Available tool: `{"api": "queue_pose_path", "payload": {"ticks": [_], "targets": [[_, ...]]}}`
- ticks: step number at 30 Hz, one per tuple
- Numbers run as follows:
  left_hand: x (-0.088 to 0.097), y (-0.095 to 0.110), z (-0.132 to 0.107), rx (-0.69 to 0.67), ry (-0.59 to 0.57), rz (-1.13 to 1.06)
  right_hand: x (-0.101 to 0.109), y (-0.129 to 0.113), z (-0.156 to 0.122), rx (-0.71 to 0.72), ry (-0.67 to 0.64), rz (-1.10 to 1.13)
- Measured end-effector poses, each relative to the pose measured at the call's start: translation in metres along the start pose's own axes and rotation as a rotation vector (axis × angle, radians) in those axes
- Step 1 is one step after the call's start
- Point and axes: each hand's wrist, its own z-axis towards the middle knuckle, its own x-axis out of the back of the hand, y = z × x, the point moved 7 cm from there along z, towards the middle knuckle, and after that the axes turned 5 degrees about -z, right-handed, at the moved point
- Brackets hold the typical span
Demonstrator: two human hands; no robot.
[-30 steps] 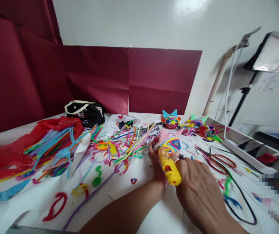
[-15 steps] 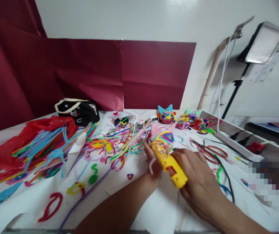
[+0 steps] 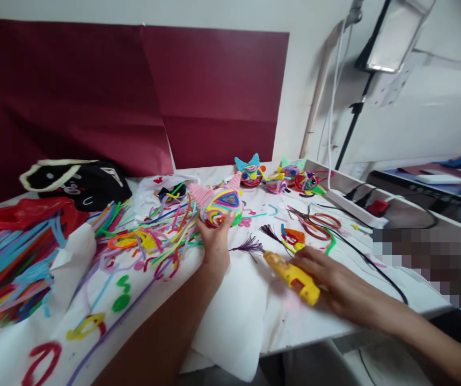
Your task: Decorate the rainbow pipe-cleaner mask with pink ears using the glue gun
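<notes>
My left hand (image 3: 216,238) is closed around a round, multicoloured pipe-cleaner ornament (image 3: 222,202) with two pink pointed ears, held above the table. In my right hand (image 3: 322,273) is a yellow hot glue gun (image 3: 292,277), its tip pointing left and apart from the ornament. Between the two hands lies a dark purple tassel (image 3: 250,244). A black tassel (image 3: 270,232) rests just beyond the glue gun, beside an orange piece (image 3: 293,236). Orange-handled scissors (image 3: 321,221) lie behind my right hand.
Loose pipe cleaners (image 3: 166,220) and a red plastic bag (image 3: 65,209) cover the left side. A black pouch (image 3: 81,185) stands behind them. Finished ornaments (image 3: 250,172) sit at the back. A power strip (image 3: 359,209) and a black cord (image 3: 369,262) lie at the right.
The glue gun has moved right, away from the ornament, with my right hand. The ornament is held farther left in view and shows more fully. The camera view has turned right.
</notes>
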Motion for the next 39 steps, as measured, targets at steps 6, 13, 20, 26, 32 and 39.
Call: {"api": "queue_pose_path", "payload": {"ticks": [6,13,20,26,32,39], "targets": [[-0.009,0.005,-0.008,0.034,-0.041,0.016,-0.02,-0.004,0.006,-0.02,-0.099,0.152],[-0.016,-0.001,-0.012,0.093,-0.09,0.013,0.013,0.061,0.019,-0.166,-0.034,0.117],[-0.019,-0.004,-0.016,0.08,-0.165,-0.015,-0.007,0.103,0.041,-0.264,-0.07,-0.009],[-0.021,-0.004,-0.018,0.073,-0.186,-0.017,-0.007,0.105,0.043,-0.296,-0.079,0.066],[-0.018,-0.008,-0.02,0.09,-0.192,0.034,-0.004,0.106,0.041,-0.336,-0.032,0.317],[-0.018,-0.01,-0.022,0.099,-0.217,0.031,0.009,0.099,0.039,-0.376,-0.028,0.773]]}}
